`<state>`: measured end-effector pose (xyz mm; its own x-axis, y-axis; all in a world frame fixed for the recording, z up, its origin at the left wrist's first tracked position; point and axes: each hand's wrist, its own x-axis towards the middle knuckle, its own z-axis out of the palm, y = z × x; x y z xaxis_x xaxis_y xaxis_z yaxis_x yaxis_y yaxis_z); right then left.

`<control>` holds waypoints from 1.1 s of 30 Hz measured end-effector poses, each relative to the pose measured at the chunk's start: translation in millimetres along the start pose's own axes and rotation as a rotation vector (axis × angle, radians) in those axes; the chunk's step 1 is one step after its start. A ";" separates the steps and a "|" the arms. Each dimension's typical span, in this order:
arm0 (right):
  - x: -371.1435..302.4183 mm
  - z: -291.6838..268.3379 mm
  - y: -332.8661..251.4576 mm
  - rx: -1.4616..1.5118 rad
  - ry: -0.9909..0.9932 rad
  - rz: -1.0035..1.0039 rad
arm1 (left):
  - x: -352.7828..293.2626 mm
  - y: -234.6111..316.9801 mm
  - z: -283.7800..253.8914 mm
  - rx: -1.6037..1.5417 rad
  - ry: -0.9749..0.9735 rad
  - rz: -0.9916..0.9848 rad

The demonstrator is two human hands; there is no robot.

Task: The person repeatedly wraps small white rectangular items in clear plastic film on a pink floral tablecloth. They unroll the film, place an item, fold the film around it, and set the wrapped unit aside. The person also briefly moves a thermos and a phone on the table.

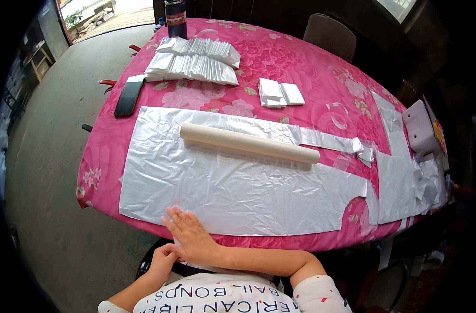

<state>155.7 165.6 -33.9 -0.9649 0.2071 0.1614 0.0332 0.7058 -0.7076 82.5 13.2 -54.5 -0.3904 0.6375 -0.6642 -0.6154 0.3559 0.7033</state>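
Note:
A thin white plastic apron (238,203) lies spread and creased over the table's near side, its curved cut-out and straps toward the right. Across its upper part rests a cream-coloured tube (248,143). My right hand (191,239) is at the apron's near left edge, fingers stretched out and slightly blurred. Just below it, my left hand (164,261) is closed, thumb and fingertips pinched against the base of my right hand. A bit of white shows between the hands, too small to name.
Stacks of folded white plastic (196,62) stand at the far left, beside a phone (128,96) and a dark bottle (176,20). Smaller folded packets (280,93) lie mid-table. More plastic sheeting (397,185) and a white container (421,128) sit at right. A chair (330,36) stands behind the pink-covered table (105,167).

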 end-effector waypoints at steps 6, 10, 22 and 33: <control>0.5 -29.9 -10.1 -0.198 -0.134 -0.277 | -14.8 44.2 17.3 0.793 0.038 0.440; -6.2 -79.9 6.2 -0.235 -0.142 -0.304 | -6.6 67.6 38.0 1.080 -0.028 0.897; 22.2 -272.9 173.1 0.672 0.688 0.359 | 42.4 74.9 18.4 1.369 0.174 1.179; 63.3 -339.8 308.5 0.407 0.942 0.560 | 53.6 58.1 7.4 1.584 0.207 1.200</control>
<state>193.3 626.6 -8.2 -0.2614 0.9617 0.0825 0.1418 0.1228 -0.9822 30.9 73.1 -47.4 -0.1970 0.9341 0.2977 0.9680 0.1371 0.2104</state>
